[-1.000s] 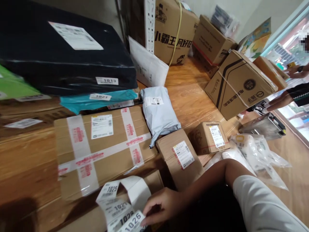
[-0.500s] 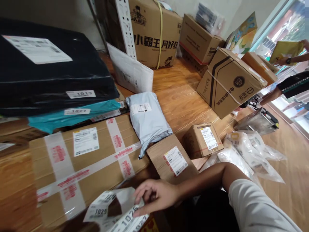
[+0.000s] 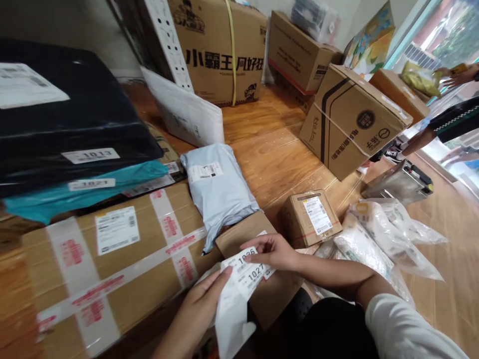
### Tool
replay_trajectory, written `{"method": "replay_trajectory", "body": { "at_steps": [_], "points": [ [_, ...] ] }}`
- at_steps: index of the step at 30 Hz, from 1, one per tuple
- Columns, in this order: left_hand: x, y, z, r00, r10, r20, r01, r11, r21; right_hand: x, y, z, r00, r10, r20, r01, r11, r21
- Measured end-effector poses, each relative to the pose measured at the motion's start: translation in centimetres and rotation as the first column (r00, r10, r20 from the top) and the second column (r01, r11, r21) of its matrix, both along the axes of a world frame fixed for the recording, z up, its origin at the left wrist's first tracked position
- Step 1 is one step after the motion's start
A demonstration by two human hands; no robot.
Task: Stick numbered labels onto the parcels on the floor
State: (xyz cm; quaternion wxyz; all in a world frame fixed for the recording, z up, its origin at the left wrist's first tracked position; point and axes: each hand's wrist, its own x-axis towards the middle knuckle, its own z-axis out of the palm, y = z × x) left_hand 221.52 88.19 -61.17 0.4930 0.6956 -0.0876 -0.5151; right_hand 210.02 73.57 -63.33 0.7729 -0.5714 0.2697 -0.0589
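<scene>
Left hand [image 3: 204,299] and right hand [image 3: 277,253], nearly closed, pinch the labels [image 3: 245,279] at 2 edges, presumably for steadiness.

The strip [image 3: 247,279] reads 1026 and 1027; the black parcel [image 3: 75,117], 1013; the teal parcel [image 3: 132,180], 1021; the strapped box [image 3: 209,77], 小霸王; the tilted box [image 3: 350,122], 扬子.

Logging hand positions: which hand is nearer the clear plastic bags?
Right: the right hand is left of the clear plastic bags; the left hand grips the label strip farther left.
</scene>
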Motion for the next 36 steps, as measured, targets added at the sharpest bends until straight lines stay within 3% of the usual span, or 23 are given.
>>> {"method": "replay_trajectory", "body": {
  "at_steps": [3,12,17,20,24,26,29,32,33,34,36],
  "points": [
    [-0.4,-0.6,0.4,0.990,0.028,-0.137,-0.030,0.999,-0.017,-0.5,-0.5,0.6,1.000,-0.019,0.001,0.019,1.000,0.023],
    [-0.8,-1.1,1.4,0.983,-0.036,-0.178,0.018,0.995,-0.100,-1.3,-1.2,0.5,0.998,-0.063,-0.007,0.063,0.997,-0.033],
    [-0.7,-1.3,0.7,0.990,-0.083,-0.116,0.071,0.992,-0.103,-1.3,-0.9,-0.5,0.999,-0.038,0.020,0.039,0.998,-0.041],
    [-0.5,-1.3,-0.3,0.992,-0.124,0.014,0.124,0.986,-0.108,-1.6,-0.2,-1.5,0.997,-0.065,0.030,0.069,0.982,-0.174],
    [-0.4,-1.0,-1.3,0.933,-0.223,0.283,0.233,0.972,-0.002,-2.4,1.3,-2.6,0.984,-0.149,0.097,0.178,0.844,-0.505],
    [-0.7,-0.7,-1.5,0.897,-0.267,0.353,0.266,0.963,0.054,-2.6,2.0,-2.8,0.982,-0.146,0.117,0.187,0.816,-0.547],
    [-1.3,0.1,-2.2,0.899,-0.322,0.298,0.307,0.947,0.096,-2.8,2.2,-2.4,0.988,-0.095,0.124,0.148,0.822,-0.550],
    [-1.5,1.9,-3.7,0.842,-0.434,0.321,0.430,0.899,0.085,-4.4,-0.5,-0.2,0.986,-0.120,0.120,0.167,0.811,-0.560],
    [-1.4,2.7,-4.2,0.801,-0.471,0.371,0.477,0.875,0.081,-5.6,-2.3,0.9,0.979,-0.176,0.100,0.201,0.795,-0.572],
    [-1.2,3.6,-4.8,0.757,-0.495,0.426,0.513,0.855,0.083,-7.1,-4.4,2.1,0.946,-0.321,0.045,0.288,0.768,-0.572],
    [-0.8,5.4,-5.6,0.691,-0.520,0.502,0.558,0.825,0.086,-10.6,-8.8,4.4,0.909,-0.415,-0.027,0.323,0.744,-0.585]
  ]
}}
